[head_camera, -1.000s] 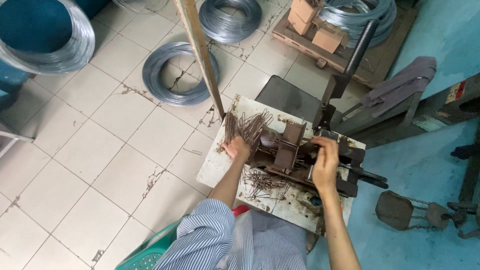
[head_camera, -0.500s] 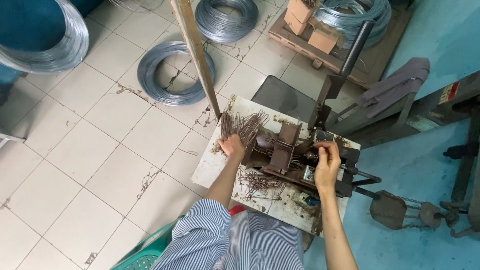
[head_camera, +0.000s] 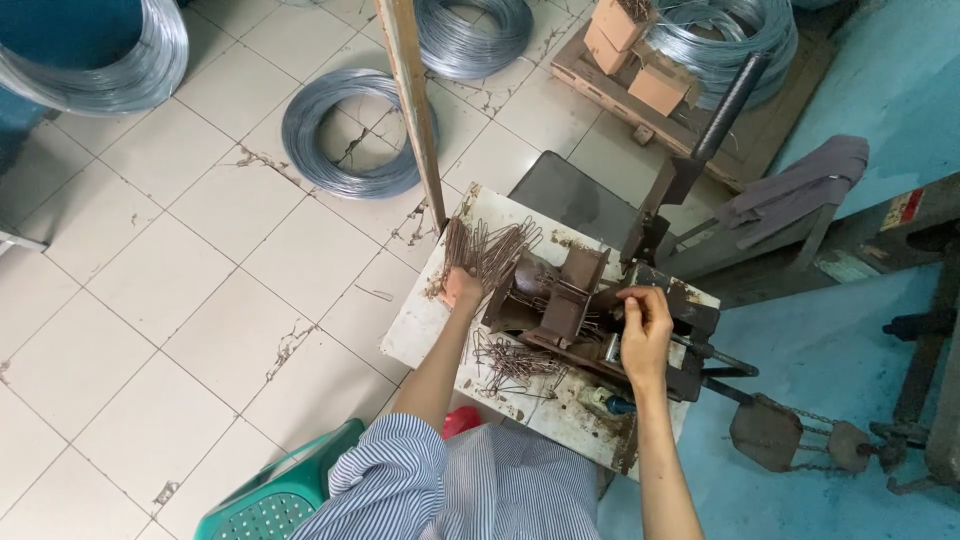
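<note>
A floor (head_camera: 170, 300) of pale square tiles, cracked and stained in places, fills the left and middle of the scene; to the right it gives way to a blue painted floor (head_camera: 830, 350). On the tiles lie coils of grey wire (head_camera: 345, 135), one far left, one in the middle and another at the far edge. A wooden pole (head_camera: 412, 110) slants across them. At far right a wooden pallet (head_camera: 690, 100) carries another coil and small cardboard boxes (head_camera: 640, 50). A green plastic stool (head_camera: 275, 495) shows at the near edge.

In the middle stands a small white, rust-stained tabletop (head_camera: 425, 320). On it sits a rusty metal machine (head_camera: 580, 300) with a long black lever (head_camera: 725, 95) rising behind. The left hand (head_camera: 463, 290) is closed around a bundle of bent wire pieces (head_camera: 485, 250) at the tabletop's far left. The right hand (head_camera: 645, 325) rests on the machine's right part, fingers curled and pinching there; what it pinches I cannot tell. More wire pieces (head_camera: 515, 360) lie loose on the near tabletop.
</note>
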